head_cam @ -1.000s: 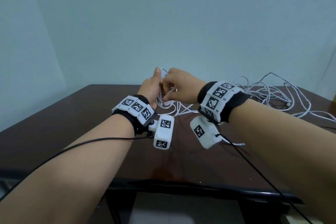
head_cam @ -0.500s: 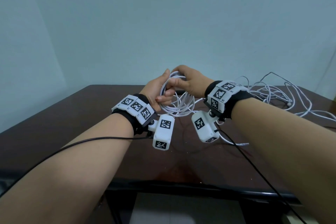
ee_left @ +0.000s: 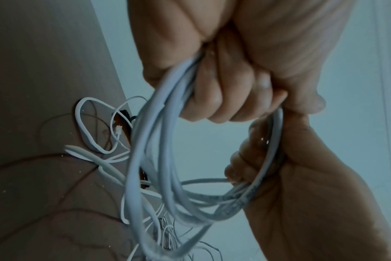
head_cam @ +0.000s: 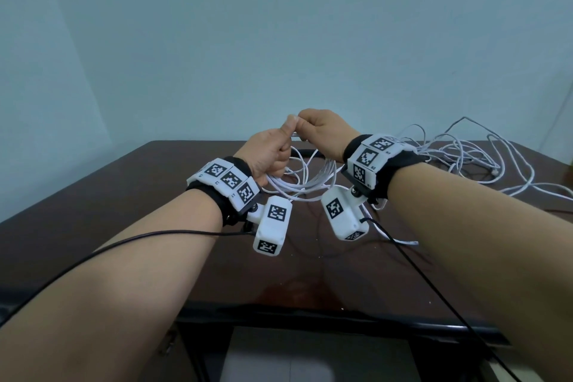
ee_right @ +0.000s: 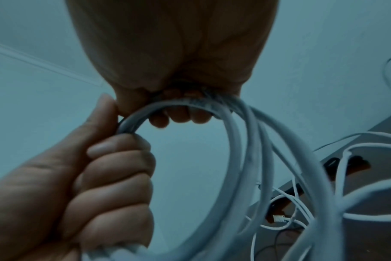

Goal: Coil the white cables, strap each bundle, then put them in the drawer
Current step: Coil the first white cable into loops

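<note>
A white cable coil (head_cam: 305, 184) of several round loops hangs above the dark table (head_cam: 130, 211), held at its top by both hands. My left hand (head_cam: 274, 152) grips the loops in a fist, thumb up against the right hand. Beside it, my right hand (head_cam: 321, 133) curls its fingers over the same loops. In the left wrist view the left fingers (ee_left: 214, 98) wrap the coil (ee_left: 145, 159), with the right hand (ee_left: 286, 169) below. In the right wrist view the right fingers (ee_right: 181, 117) hook the coil (ee_right: 241, 141), and the left hand (ee_right: 114, 176) clasps it.
A loose tangle of white cables (head_cam: 471, 158) sprawls over the table's far right, with one strand trailing from the coil toward it. A small dark strap-like thing (ee_right: 333, 164) lies on the table among them. Black wires run from the wrist cameras along both forearms.
The right hand laid more cable into the left hand, and the strands now hang as a fuller round coil. The left fingers have closed into a fist around the loops.
</note>
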`<state>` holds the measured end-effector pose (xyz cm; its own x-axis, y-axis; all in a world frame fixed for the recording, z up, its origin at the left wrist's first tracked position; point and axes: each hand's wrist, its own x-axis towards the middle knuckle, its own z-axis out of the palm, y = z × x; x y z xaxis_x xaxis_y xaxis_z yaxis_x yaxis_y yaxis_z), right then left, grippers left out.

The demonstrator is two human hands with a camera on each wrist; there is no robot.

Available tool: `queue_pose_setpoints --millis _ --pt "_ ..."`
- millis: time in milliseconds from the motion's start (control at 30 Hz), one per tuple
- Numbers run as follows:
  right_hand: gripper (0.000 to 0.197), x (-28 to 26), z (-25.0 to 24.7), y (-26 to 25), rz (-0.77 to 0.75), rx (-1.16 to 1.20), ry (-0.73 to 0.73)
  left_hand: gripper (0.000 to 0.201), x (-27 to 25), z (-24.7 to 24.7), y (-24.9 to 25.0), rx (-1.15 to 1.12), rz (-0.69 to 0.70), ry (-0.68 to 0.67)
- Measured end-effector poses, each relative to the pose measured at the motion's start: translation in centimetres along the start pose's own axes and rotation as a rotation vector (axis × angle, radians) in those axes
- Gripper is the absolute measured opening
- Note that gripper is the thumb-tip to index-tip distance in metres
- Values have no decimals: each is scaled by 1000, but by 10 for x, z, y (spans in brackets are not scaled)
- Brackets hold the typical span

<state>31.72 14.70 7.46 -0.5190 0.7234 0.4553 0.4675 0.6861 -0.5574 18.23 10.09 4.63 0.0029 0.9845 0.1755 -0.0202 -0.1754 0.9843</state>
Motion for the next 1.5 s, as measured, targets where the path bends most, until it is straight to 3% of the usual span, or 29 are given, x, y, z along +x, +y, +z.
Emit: queue_pose_setpoints --millis 200,300,367,467,667,767,900,1033,1100,1200,1300,1400,1467,1500 --pt "46 -6 -4 8 54 125 -37 56 -2 -3 -1 -111 27 41" --pt "31 -10 -4 19 86 29 -69 58 0 -9 -1 -220 37 81" --pt "32 -10 0 23 96 -84 -87 57 1 -9 -1 -247 35 101" --pt "20 -6 6 20 107 -127 4 54 2 -7 -3 -299 28 118" --pt "22 -4 13 23 88 -52 123 63 1 -12 2 -425 -76 6" --pt "25 -6 13 25 62 -1 108 60 4 -11 1 -423 -75 88" --pt "56 -13 5 40 248 158 -52 48 10 -20 -1 -481 -34 359" --pt "38 -25 -2 60 272 -203 -372 45 16 -32 -4 -539 -21 495" --pt "45 -29 0 65 301 -350 -495 45 17 -35 -6 -577 -25 521" --pt "49 -30 2 64 340 -388 -575 44 17 -37 -9 -572 -30 551" --pt "27 -21 4 60 298 -568 -501 45 19 -41 -14 -571 -23 566" --pt "28 -2 0 55 418 -695 -385 47 22 -47 -15 -582 -4 583" --pt "27 14 -10 55 454 -615 -156 46 24 -52 -13 -595 12 601" --pt "26 23 -17 54 395 -546 3 46 26 -54 -10 -610 30 614"
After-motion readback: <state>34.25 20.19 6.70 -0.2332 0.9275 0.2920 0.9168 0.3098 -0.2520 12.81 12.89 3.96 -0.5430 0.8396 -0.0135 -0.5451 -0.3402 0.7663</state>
